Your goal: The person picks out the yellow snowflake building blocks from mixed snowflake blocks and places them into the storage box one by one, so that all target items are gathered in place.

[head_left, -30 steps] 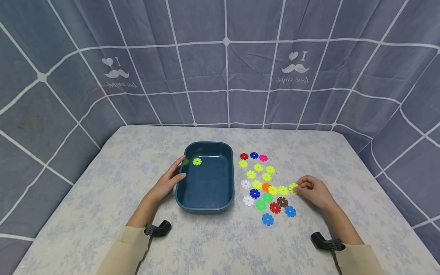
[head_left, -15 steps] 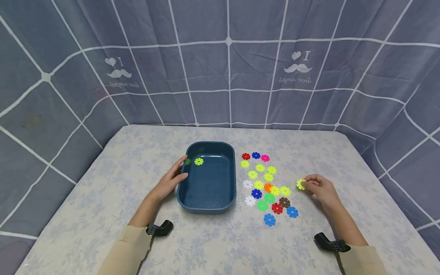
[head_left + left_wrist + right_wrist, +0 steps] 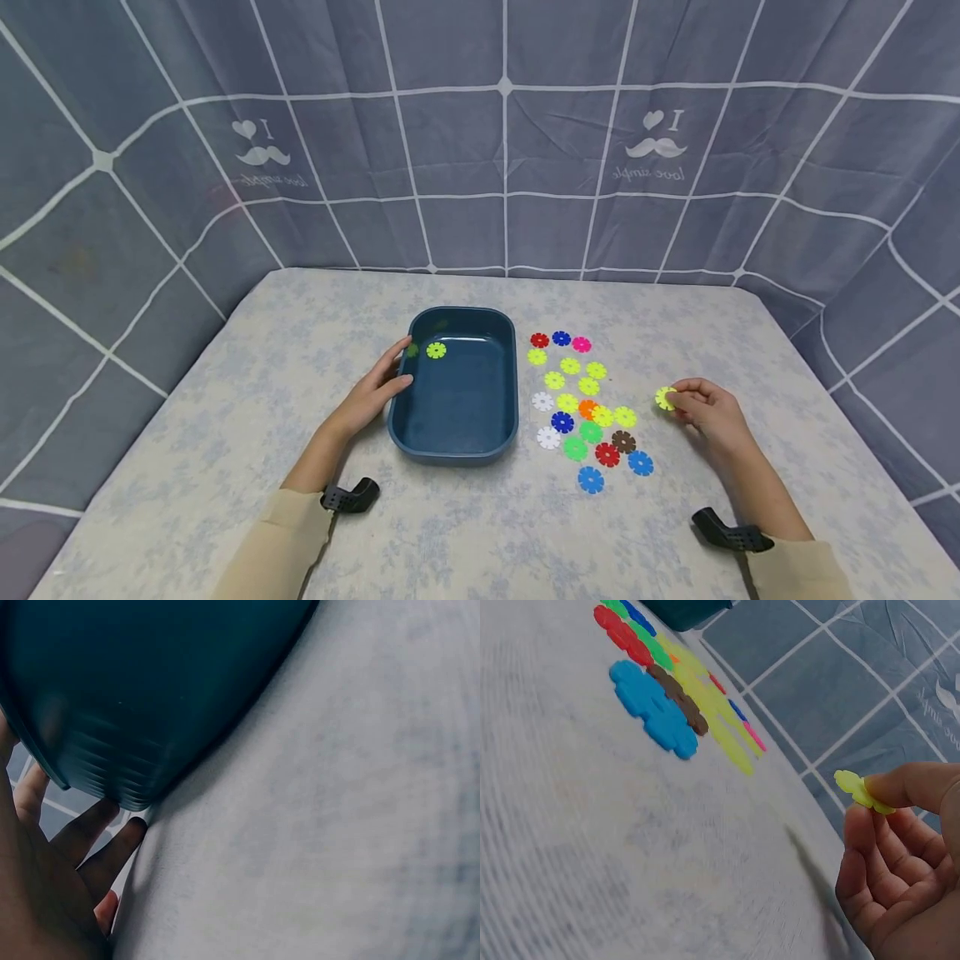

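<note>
A yellow notched plastic disc [image 3: 664, 398] is pinched between thumb and fingertips of my right hand [image 3: 712, 414], to the right of the scattered discs. In the right wrist view this disc [image 3: 861, 790] is held up off the table, with the other fingers curled beneath. My left hand [image 3: 369, 400] rests against the left side of a dark blue plastic bin [image 3: 453, 457]. Its fingers [image 3: 86, 829] lie fairly straight along the bin's outer wall in the left wrist view. One yellow disc [image 3: 436, 351] lies inside the bin.
Right of the bin lie several notched discs, among them yellow ones [image 3: 554, 380], a brown one [image 3: 623, 442], a blue one [image 3: 591, 479] and a pink one [image 3: 581, 344]. A patterned cloth [image 3: 465, 533] covers the table. A grey gridded curtain [image 3: 562, 150] hangs behind.
My right hand has lifted the yellow disc away from the right end of the yellow row and drawn it slightly right. The left hand stays at the bin.
</note>
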### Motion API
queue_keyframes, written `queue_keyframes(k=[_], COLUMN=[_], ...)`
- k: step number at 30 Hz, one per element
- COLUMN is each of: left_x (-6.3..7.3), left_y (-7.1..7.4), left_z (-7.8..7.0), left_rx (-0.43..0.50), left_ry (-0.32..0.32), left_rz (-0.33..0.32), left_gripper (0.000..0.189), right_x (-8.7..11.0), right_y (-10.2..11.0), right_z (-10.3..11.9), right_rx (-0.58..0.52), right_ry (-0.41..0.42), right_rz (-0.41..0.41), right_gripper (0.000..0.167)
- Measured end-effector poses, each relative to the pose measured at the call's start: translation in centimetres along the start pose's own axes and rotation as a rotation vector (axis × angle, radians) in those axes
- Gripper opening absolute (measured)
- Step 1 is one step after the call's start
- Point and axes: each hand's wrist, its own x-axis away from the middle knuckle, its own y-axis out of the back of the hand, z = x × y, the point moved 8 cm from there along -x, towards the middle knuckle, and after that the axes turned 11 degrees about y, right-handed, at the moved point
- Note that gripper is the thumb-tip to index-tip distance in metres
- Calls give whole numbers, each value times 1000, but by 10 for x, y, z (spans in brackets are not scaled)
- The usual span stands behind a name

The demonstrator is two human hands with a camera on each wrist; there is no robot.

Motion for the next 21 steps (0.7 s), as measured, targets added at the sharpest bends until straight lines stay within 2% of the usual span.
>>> queue_keyframes(k=[6, 10, 17, 21], left_x=[13, 13, -1, -4], left_y=[-2, -1, 1, 1], left_z=[-25, -25, 4, 9], left_rx=[-21, -22, 2, -6], left_ry=[18, 19, 3, -10], left_rz=[0, -1, -9, -18], left_gripper=[61, 61, 62, 62], right_x=[-1, -4, -9, -13], right_y=[-7, -16, -46, -67], right_z=[17, 30, 47, 56], right_rx=[-58, -95, -154, -194], right_ry=[37, 64, 69, 79], right_rz=[76, 103, 160, 198], right_gripper=[25, 24, 17, 15])
